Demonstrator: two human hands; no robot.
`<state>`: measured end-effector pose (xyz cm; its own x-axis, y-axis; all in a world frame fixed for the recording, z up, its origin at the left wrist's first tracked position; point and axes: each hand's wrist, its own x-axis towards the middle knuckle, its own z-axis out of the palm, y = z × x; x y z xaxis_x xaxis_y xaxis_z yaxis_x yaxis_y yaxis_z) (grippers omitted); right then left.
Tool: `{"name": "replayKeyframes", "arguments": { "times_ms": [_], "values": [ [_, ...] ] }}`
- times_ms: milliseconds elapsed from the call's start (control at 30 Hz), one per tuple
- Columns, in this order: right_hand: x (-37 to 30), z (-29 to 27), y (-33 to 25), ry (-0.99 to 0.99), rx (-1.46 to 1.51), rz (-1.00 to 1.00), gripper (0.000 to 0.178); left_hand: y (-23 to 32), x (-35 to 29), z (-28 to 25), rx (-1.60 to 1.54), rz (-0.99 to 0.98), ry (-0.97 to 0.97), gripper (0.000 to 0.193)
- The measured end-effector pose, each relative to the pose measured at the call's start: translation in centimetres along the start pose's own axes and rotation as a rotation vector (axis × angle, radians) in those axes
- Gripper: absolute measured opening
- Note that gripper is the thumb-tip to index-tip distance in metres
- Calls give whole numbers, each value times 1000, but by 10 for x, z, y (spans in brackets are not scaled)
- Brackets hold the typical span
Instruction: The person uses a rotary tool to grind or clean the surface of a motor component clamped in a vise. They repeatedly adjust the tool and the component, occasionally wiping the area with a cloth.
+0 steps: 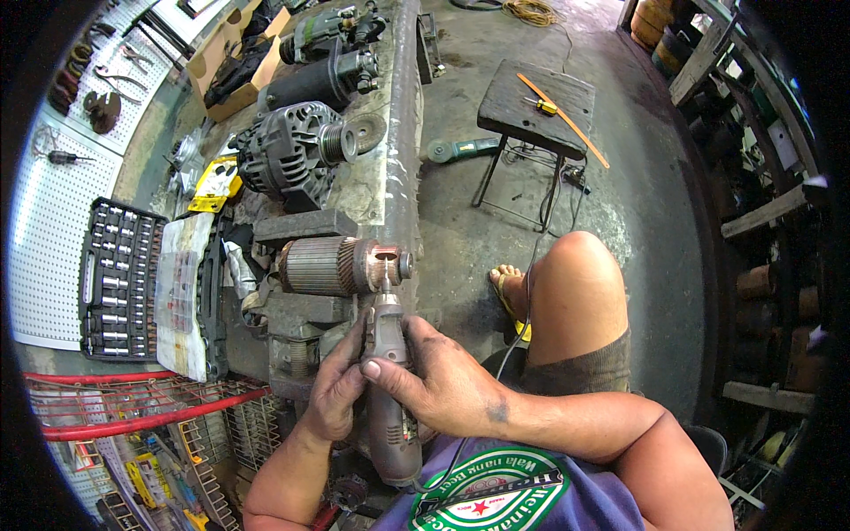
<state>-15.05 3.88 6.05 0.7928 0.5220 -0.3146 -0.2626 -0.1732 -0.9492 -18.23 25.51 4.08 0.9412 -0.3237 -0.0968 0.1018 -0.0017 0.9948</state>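
Observation:
A grey corded die grinder (393,438) is held in both my hands, its nose pointing away from me. My left hand (335,389) wraps its left side. From the right, my right hand (447,376) grips it with the thumb laid across the body. The thin bit (386,276) at its nose reaches the copper commutator (363,264) of a motor armature (320,265); exact contact is too small to tell. The armature lies sideways at the bench edge, between a dark metal block (305,226) and a worn vise-like block (305,310).
An alternator (288,155) and a starter motor (314,84) stand farther along the bench. Left are an open socket set (115,283) and a red-railed wire rack (146,427). A stool (531,115) and an angle grinder (462,150) are right. A cord (507,354) runs past my leg.

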Motion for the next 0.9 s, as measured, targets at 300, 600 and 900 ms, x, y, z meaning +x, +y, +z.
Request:
{"name": "replayKeyframes", "arguments": {
  "times_ms": [300,600,900],
  "values": [
    [1,1,2,14,-3,-26,63,0,1,0,-15,4,-16,90],
    [-1,-1,2,13,20,-25,60,0,0,1,-2,-3,-16,90],
    [-4,2,-1,16,-32,-33,58,2,1,-1,-5,7,-40,94]
  ]
}}
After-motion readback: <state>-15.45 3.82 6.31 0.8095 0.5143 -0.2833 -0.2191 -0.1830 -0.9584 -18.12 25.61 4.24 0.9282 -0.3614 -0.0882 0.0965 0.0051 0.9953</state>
